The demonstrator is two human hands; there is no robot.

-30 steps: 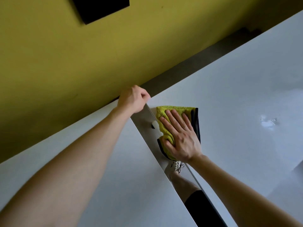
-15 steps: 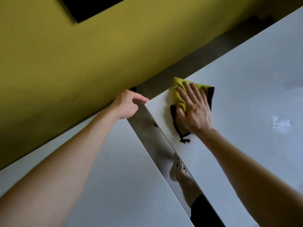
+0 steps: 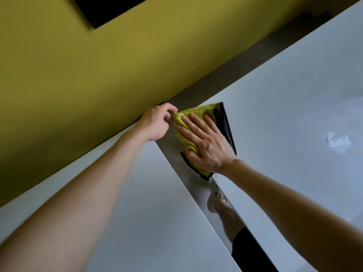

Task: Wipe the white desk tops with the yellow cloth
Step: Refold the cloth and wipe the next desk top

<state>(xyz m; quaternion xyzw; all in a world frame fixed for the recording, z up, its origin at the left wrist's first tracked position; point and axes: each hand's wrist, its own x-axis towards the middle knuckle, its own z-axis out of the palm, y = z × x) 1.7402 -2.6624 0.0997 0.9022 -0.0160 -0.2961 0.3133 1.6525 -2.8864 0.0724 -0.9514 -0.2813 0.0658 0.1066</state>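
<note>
My right hand (image 3: pixel 208 148) lies flat, fingers straight, pressing the yellow cloth (image 3: pixel 198 110) onto the white worktop (image 3: pixel 275 114) at its corner beside the gap. My left hand (image 3: pixel 156 123) is curled at the cloth's tip; I cannot tell whether it pinches it.

Office or classroom – white desks (image 3: pixel 149 222), yellow wall (image 3: pixel 78 65)

cloth (image 3: pixel 193 112): yellow pile, black edging, grey underside. desks (image 3: pixel 275 114): plain white; whiter smear (image 3: pixel 338 141) on the right one. wall (image 3: pixel 78 65): olive-yellow. panel (image 3: pixel 110 8): black. shoe (image 3: pixel 215 199): white, dark flecks. shorts (image 3: pixel 249 252): black.
</note>
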